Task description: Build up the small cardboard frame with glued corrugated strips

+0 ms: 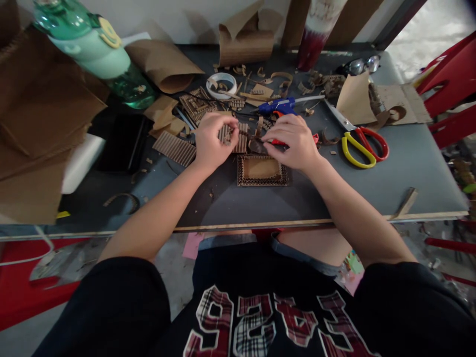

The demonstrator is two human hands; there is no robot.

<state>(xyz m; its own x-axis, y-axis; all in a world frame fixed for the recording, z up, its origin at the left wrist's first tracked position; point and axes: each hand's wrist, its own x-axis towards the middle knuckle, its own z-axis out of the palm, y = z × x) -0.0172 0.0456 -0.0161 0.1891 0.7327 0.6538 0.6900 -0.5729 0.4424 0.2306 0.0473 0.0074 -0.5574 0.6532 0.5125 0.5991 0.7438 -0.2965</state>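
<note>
My left hand (216, 140) is closed in a pinch, and my right hand (292, 140) pinches opposite it. Between their fingertips runs a thin, dark brown cardboard strip (250, 135), its ends hidden by the fingers. Just below lies a small rectangular cardboard frame (263, 182) with corrugated edges and a flat tan middle. Ribbed cardboard (241, 144) lies behind the left fingers, and another ribbed piece (174, 148) is left of that hand. A blue glue gun (279, 105) rests behind my right hand.
Scissors (362, 144) with red and yellow handles lie at right. A white tape roll (221, 86) sits among cardboard scraps. A green bottle (98, 57), a black phone-like object (124, 143) and a large cardboard piece (40, 109) are at left. Eyeglasses (362, 65) lie far right.
</note>
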